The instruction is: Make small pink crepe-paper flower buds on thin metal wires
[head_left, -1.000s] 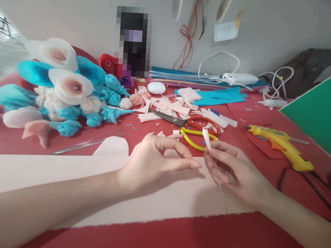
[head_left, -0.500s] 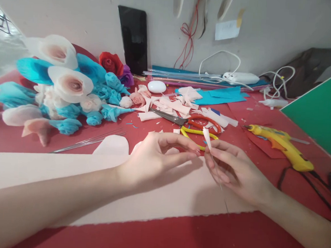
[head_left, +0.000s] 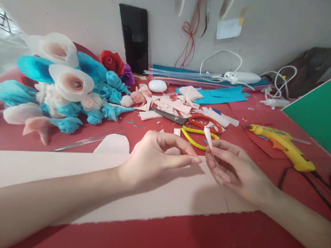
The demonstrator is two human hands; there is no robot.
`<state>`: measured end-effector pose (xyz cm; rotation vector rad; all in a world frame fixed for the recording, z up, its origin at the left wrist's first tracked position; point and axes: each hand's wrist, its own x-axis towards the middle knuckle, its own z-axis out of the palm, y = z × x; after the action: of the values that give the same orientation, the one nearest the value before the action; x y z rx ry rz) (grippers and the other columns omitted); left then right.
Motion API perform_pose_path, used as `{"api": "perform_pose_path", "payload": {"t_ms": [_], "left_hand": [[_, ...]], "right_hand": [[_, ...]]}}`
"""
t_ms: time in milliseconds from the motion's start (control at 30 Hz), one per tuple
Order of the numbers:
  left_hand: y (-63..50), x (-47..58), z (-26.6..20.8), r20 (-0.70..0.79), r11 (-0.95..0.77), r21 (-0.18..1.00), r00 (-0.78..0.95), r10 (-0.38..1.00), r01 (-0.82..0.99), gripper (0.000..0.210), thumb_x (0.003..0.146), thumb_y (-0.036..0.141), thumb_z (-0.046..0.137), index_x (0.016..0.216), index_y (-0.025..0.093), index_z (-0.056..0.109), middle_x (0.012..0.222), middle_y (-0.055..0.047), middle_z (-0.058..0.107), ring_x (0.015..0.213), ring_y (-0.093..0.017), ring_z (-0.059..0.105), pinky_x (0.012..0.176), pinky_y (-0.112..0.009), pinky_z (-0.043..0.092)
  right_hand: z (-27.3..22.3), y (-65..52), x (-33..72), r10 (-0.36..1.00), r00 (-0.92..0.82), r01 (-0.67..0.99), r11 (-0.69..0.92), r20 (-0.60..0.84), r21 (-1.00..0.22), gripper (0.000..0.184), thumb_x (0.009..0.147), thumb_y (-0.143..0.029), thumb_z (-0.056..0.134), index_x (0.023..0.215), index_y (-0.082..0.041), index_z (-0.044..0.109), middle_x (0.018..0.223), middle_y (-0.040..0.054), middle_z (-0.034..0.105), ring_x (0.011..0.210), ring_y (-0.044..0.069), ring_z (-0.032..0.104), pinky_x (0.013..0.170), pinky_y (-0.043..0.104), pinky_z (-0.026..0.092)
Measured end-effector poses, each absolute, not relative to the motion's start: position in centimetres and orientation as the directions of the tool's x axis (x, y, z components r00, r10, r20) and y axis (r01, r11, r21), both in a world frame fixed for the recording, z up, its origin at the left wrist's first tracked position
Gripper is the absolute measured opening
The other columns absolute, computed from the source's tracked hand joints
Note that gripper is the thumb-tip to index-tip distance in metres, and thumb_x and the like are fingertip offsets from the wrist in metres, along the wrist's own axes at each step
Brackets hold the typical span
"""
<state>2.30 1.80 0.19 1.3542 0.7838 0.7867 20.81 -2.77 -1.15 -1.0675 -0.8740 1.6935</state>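
Observation:
My right hand (head_left: 230,165) grips a thin wire stem (head_left: 225,198) topped with a rolled white paper bud (head_left: 208,137). The bud points up and the wire slants down over the pale paper sheet (head_left: 149,205). Just left of it, my left hand (head_left: 163,154) has thumb and forefinger tips together; whether anything small is between them I cannot make out. Behind both hands lie scissors (head_left: 179,120) with one red and one yellow handle. A cut paper petal (head_left: 113,144) rests at the sheet's far edge, beside several bare wires (head_left: 83,142).
Paper flowers (head_left: 69,82) in blue, white and pink crowd the left side. Pale paper scraps (head_left: 178,104) lie behind the scissors. To the right are a yellow glue gun (head_left: 284,146) with its cord and a green board (head_left: 320,111). A phone (head_left: 133,39) leans on the wall.
My left thumb and forefinger have come together at their tips. The right hand still holds the wire stem in nearly the same place. The view has shifted very slightly.

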Motion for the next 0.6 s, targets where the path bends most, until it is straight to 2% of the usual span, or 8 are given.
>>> {"api": "perform_pose_path", "payload": {"t_ms": [267,467,600], "left_hand": [[1.85,2.23,0.19,-0.003,0.018,1.0,0.547,0.837,-0.022,0.007,0.07,0.021,0.07,0.064,0.016,0.07,0.062,0.004,0.069,0.056,-0.004,0.059,0.052,-0.007,0.046],[1.96,1.83,0.08,0.018,-0.058,0.997,0.583,0.812,0.051,0.015,0.078,0.029,0.062,0.075,0.019,0.073,0.076,0.003,0.073,0.072,-0.009,0.065,0.061,-0.011,0.05],[2.02,1.73,0.18,0.02,-0.056,0.997,0.596,0.803,0.043,0.015,0.08,0.028,0.06,0.081,0.019,0.073,0.083,0.002,0.074,0.077,-0.011,0.067,0.064,-0.012,0.052]], "right_hand": [[-1.1,-2.79,20.8,0.938,-0.208,-0.33,-0.334,-0.277,-0.883,0.011,0.085,-0.021,0.055,0.075,-0.017,0.056,0.059,-0.0039,0.057,0.033,0.0,0.041,0.033,0.012,0.027],[-1.15,-2.81,20.88,0.936,-0.204,-0.335,-0.343,-0.288,-0.877,0.01,0.085,-0.021,0.055,0.077,-0.018,0.057,0.059,-0.0045,0.058,0.033,0.0,0.041,0.033,0.011,0.028],[-1.14,-2.69,20.86,0.937,-0.196,-0.327,-0.342,-0.29,-0.881,0.01,0.085,-0.021,0.054,0.076,-0.017,0.056,0.059,-0.0039,0.058,0.032,0.0,0.041,0.032,0.011,0.027]]}}
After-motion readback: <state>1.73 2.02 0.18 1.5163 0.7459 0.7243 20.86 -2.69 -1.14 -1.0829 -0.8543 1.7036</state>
